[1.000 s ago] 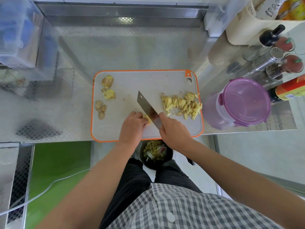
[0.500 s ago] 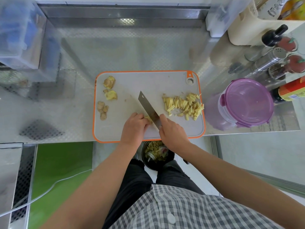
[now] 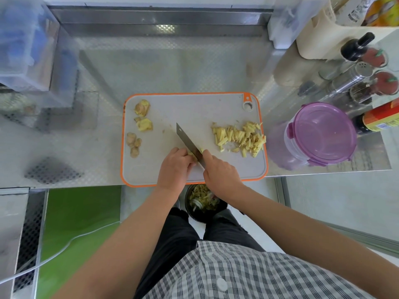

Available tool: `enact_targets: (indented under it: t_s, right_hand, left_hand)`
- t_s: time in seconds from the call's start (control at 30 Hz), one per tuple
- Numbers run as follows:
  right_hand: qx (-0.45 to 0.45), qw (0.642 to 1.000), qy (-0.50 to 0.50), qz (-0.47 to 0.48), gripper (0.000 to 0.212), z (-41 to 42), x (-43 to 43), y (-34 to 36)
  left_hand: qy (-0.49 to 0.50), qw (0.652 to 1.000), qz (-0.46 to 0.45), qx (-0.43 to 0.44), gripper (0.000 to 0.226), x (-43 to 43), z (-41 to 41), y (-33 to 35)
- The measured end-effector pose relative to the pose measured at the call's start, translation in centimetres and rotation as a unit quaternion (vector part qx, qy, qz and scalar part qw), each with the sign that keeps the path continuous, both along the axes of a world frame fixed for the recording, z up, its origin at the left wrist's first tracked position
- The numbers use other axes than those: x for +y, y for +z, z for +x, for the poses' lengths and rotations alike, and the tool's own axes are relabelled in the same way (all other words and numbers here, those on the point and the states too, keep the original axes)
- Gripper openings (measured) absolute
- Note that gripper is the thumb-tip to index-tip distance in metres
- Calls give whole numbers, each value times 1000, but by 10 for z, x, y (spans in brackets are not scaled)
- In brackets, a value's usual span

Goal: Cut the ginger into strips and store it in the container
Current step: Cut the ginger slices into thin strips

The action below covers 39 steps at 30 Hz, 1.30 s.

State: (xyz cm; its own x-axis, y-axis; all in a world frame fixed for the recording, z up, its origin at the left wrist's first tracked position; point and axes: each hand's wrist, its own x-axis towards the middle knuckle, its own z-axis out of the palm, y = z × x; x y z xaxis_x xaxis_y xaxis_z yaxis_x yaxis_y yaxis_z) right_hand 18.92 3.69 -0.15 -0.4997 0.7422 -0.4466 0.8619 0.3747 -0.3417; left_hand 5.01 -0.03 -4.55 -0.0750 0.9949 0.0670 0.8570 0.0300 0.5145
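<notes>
Counter (image 3: 172,67), steel: carries an orange-rimmed board (image 3: 194,108).
Left hand (image 3: 173,169): fingers curled, pinning a ginger piece (image 3: 191,153) at the board's near middle.
Right hand (image 3: 220,175): closed round the handle of a knife (image 3: 187,140), blade edge-down on that piece, just beside the left fingers.
Strips (image 3: 239,137): loose heap at the board's right end.
Chunks (image 3: 145,125): several uncut, at the left end.
Container (image 3: 321,132): purple lid on, right of the board.
Bowl (image 3: 204,201): scraps inside, below the counter edge.

I see bare board (image 3: 194,108) between the ginger chunks (image 3: 142,117) and strip pile (image 3: 239,137); the lidded container (image 3: 319,134) and bottles (image 3: 356,61) crowd the right side.
</notes>
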Motion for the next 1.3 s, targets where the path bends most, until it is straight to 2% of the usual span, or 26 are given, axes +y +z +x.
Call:
enact_targets:
  t_s: [0.17,0.23,0.37,0.63,0.97,1.17,1.3]
  right_hand:
    - [40,999,-17,-2,8,7,2,-2]
    - [53,999,-5,3,12,12,2,4]
    - [32,999,30,-1,15,13,3,13]
    - [13,1000,13,-14,15,5,5,4]
    - [73,997,-1,17,13,10,3,7]
    - [32,999,33,21,11,6,2,13]
    - [41,999,18,22,12,8,1,12]
  left_hand:
    - [-3,1000,2,-3,15,-1,0,-2]
    - [-4,1000,-2,6,16,-2,-1,-3]
    - [-8,1000,-6,16,17,-2,-2,-5]
    - [-10,1000,2,5,13,-1,-1,-5]
    - [-17,999,13,24,18,-5,-2,-2]
    - [-7,1000,12,17,18,-4,-1,1]
    - [-7,1000,10,19,19,-5,-1,2]
